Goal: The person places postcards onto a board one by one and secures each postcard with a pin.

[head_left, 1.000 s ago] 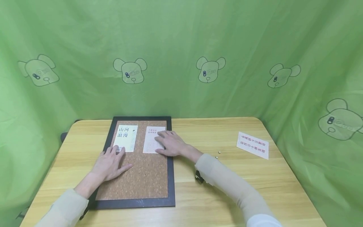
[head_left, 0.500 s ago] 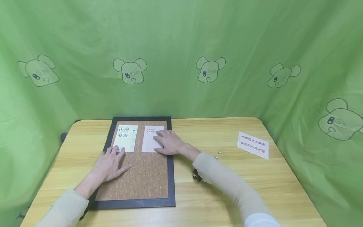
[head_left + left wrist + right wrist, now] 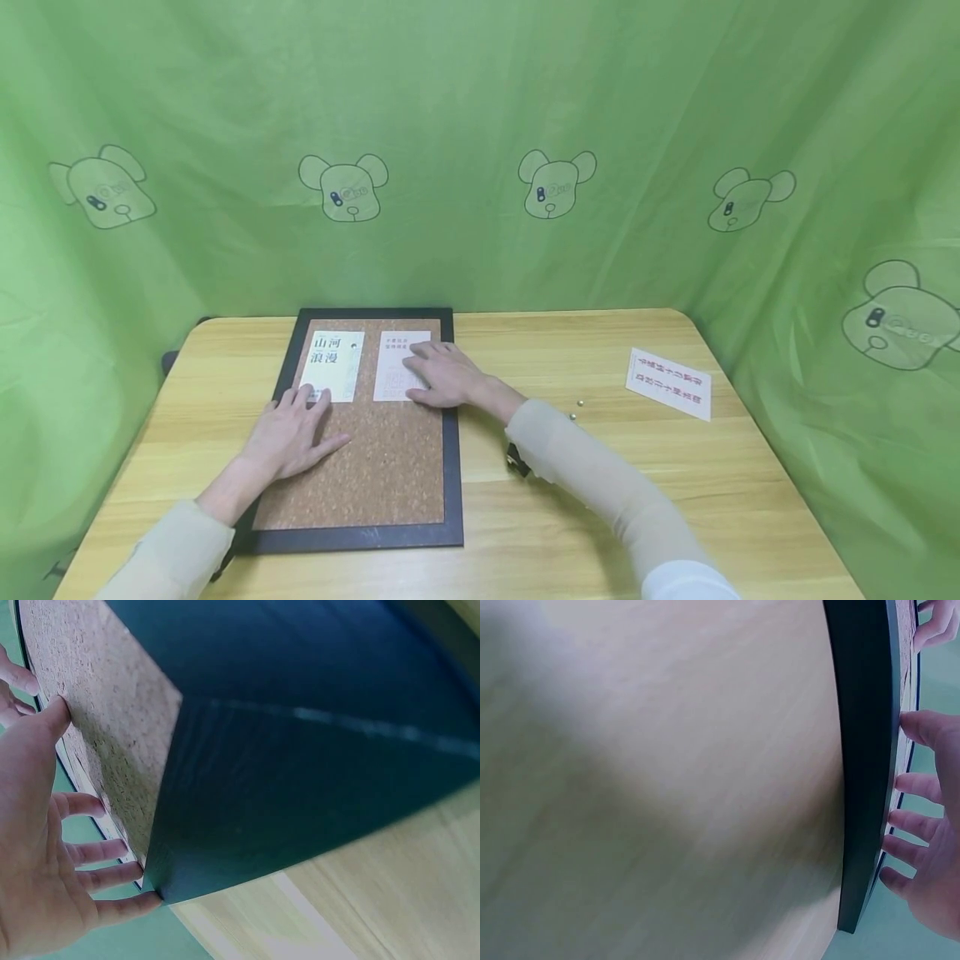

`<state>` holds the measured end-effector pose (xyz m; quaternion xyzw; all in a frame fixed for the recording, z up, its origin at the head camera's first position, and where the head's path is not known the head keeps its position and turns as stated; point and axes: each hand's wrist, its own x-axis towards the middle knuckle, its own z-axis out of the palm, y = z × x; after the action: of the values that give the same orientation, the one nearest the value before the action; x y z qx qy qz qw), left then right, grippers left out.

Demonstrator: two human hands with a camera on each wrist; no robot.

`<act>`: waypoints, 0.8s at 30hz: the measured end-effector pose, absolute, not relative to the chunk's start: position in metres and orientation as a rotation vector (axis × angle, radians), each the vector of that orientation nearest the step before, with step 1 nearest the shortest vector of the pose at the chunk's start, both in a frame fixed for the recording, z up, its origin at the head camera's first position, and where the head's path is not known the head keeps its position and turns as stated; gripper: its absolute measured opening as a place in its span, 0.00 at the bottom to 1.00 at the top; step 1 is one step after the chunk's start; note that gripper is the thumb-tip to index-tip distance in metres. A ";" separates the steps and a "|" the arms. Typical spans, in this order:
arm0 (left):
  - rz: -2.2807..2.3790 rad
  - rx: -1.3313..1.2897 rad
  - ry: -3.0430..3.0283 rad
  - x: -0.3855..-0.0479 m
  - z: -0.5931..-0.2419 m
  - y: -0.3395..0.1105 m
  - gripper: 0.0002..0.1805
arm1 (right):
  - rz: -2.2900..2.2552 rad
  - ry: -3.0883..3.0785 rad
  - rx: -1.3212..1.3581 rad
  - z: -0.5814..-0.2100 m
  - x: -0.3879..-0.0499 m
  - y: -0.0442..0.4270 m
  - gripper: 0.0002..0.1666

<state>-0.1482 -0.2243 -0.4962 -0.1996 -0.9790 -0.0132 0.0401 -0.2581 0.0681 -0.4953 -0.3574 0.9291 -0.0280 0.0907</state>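
Observation:
A cork board [image 3: 375, 467] in a black frame [image 3: 352, 537] lies on the table, two cards on its upper half. The left card [image 3: 337, 367] has large dark characters and a small round pin near its top right. My left hand [image 3: 288, 433] rests with spread fingers at that card's lower edge and on the cork; the left wrist view shows its fingers [image 3: 101, 851] fairly straight. My right hand [image 3: 446, 377] touches the right side of the second card [image 3: 392, 367], which bears small red print. In the right wrist view its spread fingers [image 3: 915, 825] reach over the frame's edge.
A third card [image 3: 670, 383] with red characters lies at an angle on the table's right side. Two small shiny pins [image 3: 581, 403] sit between it and the board. Green curtains [image 3: 480, 250] stand behind and beside the wooden table [image 3: 600, 517].
The card under my right hand has shifted left and slightly up on the cork, and the right hand has moved left with it. My left hand has stayed in place.

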 end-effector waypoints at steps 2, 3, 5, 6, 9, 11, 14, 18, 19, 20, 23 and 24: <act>-0.040 -0.614 -2.997 -0.148 -0.496 -0.224 0.44 | -0.082 2.759 -1.059 -0.495 -0.258 0.068 0.39; -0.041 -0.615 -2.996 -0.148 -0.496 -0.224 0.44 | -0.080 2.758 -1.057 -0.495 -0.258 0.067 0.39; -0.043 -0.616 -2.996 -0.148 -0.495 -0.224 0.44 | -0.081 2.758 -1.053 -0.495 -0.258 0.067 0.40; -0.044 -0.616 -2.995 -0.148 -0.495 -0.224 0.44 | -0.083 2.757 -1.050 -0.495 -0.258 0.067 0.40; -0.043 -0.617 -2.997 -0.147 -0.494 -0.224 0.44 | -0.096 2.757 -1.047 -0.495 -0.258 0.068 0.40; -0.044 -0.618 -3.001 -0.147 -0.493 -0.223 0.44 | -0.112 2.754 -1.049 -0.494 -0.258 0.068 0.39; -0.045 -0.617 -3.007 -0.147 -0.493 -0.223 0.44 | -0.127 2.750 -1.065 -0.494 -0.258 0.070 0.39; -0.041 -0.614 -3.010 -0.147 -0.494 -0.223 0.44 | -0.163 2.749 -1.085 -0.493 -0.257 0.072 0.38; -0.039 -0.613 -3.011 -0.148 -0.495 -0.223 0.44 | -0.172 2.751 -1.091 -0.493 -0.257 0.073 0.38; -0.038 -0.612 -3.011 -0.148 -0.495 -0.223 0.44 | -0.179 2.751 -1.095 -0.493 -0.257 0.074 0.38; -0.039 -0.610 -3.021 -0.148 -0.495 -0.224 0.44 | -0.198 2.753 -1.105 -0.490 -0.255 0.079 0.37; -0.044 -0.611 -3.026 -0.149 -0.495 -0.224 0.45 | -0.203 2.755 -1.107 -0.488 -0.254 0.081 0.37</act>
<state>-0.1486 -0.2237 -0.4947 -0.1977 -0.9798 -0.0142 0.0273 -0.2538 0.0813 -0.4883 -0.3707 0.9226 -0.0679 0.0826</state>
